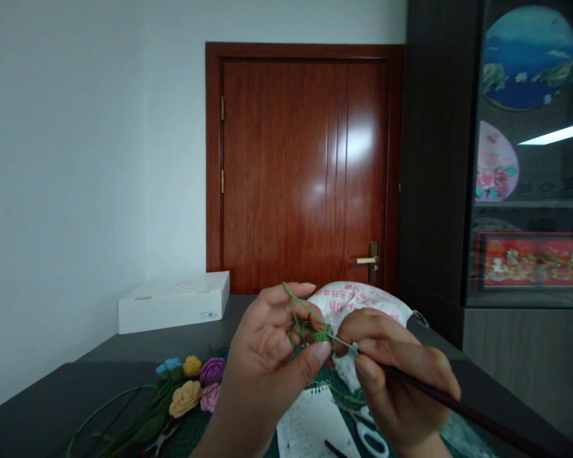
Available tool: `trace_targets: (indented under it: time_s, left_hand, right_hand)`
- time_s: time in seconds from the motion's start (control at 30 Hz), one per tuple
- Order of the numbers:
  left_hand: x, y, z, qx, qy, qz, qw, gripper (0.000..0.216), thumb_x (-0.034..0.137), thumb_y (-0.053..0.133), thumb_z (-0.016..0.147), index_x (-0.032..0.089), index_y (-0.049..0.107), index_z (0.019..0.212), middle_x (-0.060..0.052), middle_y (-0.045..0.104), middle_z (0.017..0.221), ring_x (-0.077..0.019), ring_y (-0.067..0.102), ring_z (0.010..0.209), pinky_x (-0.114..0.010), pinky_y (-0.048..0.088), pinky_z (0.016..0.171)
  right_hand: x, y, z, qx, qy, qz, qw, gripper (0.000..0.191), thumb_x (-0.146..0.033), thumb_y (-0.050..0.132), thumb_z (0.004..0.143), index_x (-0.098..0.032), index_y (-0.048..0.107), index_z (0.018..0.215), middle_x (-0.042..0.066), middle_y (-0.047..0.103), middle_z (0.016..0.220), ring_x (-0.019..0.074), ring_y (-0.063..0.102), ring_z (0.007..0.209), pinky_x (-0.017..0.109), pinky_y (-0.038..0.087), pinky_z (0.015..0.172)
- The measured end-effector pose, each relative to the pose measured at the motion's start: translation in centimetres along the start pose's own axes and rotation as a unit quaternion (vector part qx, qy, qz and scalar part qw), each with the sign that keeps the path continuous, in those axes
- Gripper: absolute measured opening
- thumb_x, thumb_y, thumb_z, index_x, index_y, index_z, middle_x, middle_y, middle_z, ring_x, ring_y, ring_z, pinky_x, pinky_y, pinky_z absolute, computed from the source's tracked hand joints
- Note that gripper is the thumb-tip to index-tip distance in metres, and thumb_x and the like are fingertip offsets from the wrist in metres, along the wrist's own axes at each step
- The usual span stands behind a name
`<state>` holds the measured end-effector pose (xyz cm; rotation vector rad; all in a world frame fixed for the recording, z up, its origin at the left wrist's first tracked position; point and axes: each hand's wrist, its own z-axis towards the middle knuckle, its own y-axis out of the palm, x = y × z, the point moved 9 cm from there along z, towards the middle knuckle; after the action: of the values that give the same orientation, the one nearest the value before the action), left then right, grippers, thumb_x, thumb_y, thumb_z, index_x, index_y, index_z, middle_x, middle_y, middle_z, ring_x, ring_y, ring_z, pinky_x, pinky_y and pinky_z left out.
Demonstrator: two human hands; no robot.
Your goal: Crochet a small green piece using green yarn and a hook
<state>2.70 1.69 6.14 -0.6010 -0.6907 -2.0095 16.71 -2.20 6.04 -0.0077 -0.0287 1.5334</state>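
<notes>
A small piece of green crochet (322, 334) is pinched between the thumb and fingers of my left hand (279, 350). Green yarn (300, 301) runs over that hand's index finger and down to the piece. My right hand (401, 375) grips a crochet hook (423, 385) with a dark handle and a thin metal shaft. The hook's tip meets the green crochet; whether it passes through a stitch is too small to tell. Below the hands lie a spiral notepad (315, 423) with writing and white-handled scissors (370, 436).
Crocheted flowers (185, 399) with green stems lie on the left of the dark table (100, 356). A white box (174, 304) stands at the back left. Behind my hands is a white bag (363, 300) with pink print. A green cutting mat (191, 439) lies beneath.
</notes>
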Motion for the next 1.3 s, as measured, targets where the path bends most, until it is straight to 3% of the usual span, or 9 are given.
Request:
trace_targets:
  time_s: [0.13,0.3,0.43,0.53,0.63,0.7,0.87,1.1,1.3]
  left_hand:
    - [-0.9,-0.3,-0.1,0.001,-0.049,-0.032,0.998,0.053,0.006,0.081,0.079,0.024,0.062,0.125,-0.001,0.069,0.086,-0.0122,0.065,0.073,-0.021,0.057,0.064]
    - [-1.4,-0.6,0.0,0.009,-0.087,-0.052,0.995,0.067,0.008,0.085,0.075,0.021,0.056,0.133,-0.001,0.069,0.086,-0.0135,0.065,0.074,-0.023,0.057,0.065]
    - [-0.9,-1.1,0.0,0.055,-0.053,-0.014,0.997,0.079,0.007,0.083,0.076,0.02,0.046,0.146,0.0,0.069,0.082,-0.0137,0.064,0.076,-0.022,0.056,0.069]
    - [-0.7,-1.1,0.1,0.064,-0.019,0.024,0.998,0.095,0.011,0.081,0.079,0.032,0.031,0.157,0.001,0.07,0.081,-0.0131,0.063,0.069,-0.022,0.054,0.062]
    - [-0.6,-1.1,0.3,0.063,-0.017,0.049,0.997,0.101,0.013,0.08,0.081,0.038,0.023,0.16,0.002,0.07,0.08,-0.0123,0.061,0.065,-0.02,0.053,0.059]
    - [-0.4,-1.2,0.3,0.069,-0.019,0.062,0.996,0.1,0.012,0.079,0.081,0.038,0.023,0.16,0.002,0.07,0.079,-0.0134,0.061,0.067,-0.021,0.053,0.062]
    - [0.8,-1.0,0.3,0.06,-0.019,0.069,0.996,0.096,0.009,0.079,0.079,0.036,0.032,0.158,0.002,0.069,0.08,-0.0147,0.061,0.071,-0.023,0.051,0.064]
    - [-0.6,-0.6,0.5,-0.019,-0.09,-0.064,0.994,0.107,0.005,0.082,0.074,0.034,0.026,0.16,0.001,0.071,0.081,-0.0128,0.061,0.072,-0.021,0.045,0.065]
    - [-1.9,-0.4,0.6,-0.056,-0.142,-0.146,0.977,0.099,0.008,0.085,0.072,0.027,0.036,0.155,-0.002,0.072,0.084,-0.0144,0.064,0.076,-0.024,0.048,0.071]
  right_hand:
    - [0.9,0.0,-0.3,0.025,0.024,0.033,0.999,0.033,-0.012,0.065,0.091,-0.032,0.062,0.117,0.001,0.071,0.081,0.0202,0.067,0.071,0.041,0.056,0.066]
    - [-0.2,0.9,0.4,-0.024,-0.015,-0.018,0.999,0.026,-0.012,0.063,0.091,-0.032,0.063,0.109,-0.001,0.07,0.081,0.017,0.065,0.069,0.037,0.057,0.066]
    - [-0.7,1.5,0.6,-0.026,-0.014,-0.148,0.989,0.018,-0.011,0.056,0.091,-0.024,0.065,0.1,0.002,0.067,0.07,0.0177,0.061,0.059,0.033,0.053,0.055]
    - [-1.1,1.5,0.1,-0.002,-0.044,-0.175,0.984,0.021,-0.011,0.058,0.091,-0.027,0.063,0.103,0.002,0.07,0.076,0.0186,0.063,0.061,0.034,0.053,0.056]
    - [-0.6,0.1,-0.4,0.083,-0.016,-0.115,0.99,0.022,-0.013,0.057,0.094,-0.026,0.062,0.111,0.002,0.067,0.078,0.0184,0.065,0.067,0.034,0.054,0.06]
    - [-0.2,-0.7,-0.5,0.127,0.023,-0.094,0.987,0.016,-0.014,0.056,0.095,-0.024,0.064,0.105,0.001,0.063,0.075,0.0176,0.065,0.067,0.034,0.053,0.062]
    - [2.1,-1.2,-0.4,0.167,0.174,0.018,0.97,0.013,-0.02,0.052,0.101,-0.022,0.062,0.093,-0.001,0.06,0.077,0.011,0.058,0.059,0.025,0.047,0.053]
    - [5.3,1.5,-0.4,0.138,0.338,0.299,0.882,0.024,-0.034,0.058,0.099,-0.021,0.055,0.08,-0.004,0.054,0.063,0.0067,0.045,0.044,0.018,0.036,0.043]
    - [6.3,3.3,-1.2,0.118,0.409,0.377,0.823,0.03,-0.044,0.065,0.093,-0.02,0.052,0.078,-0.006,0.051,0.061,0.0057,0.037,0.042,0.018,0.033,0.041]
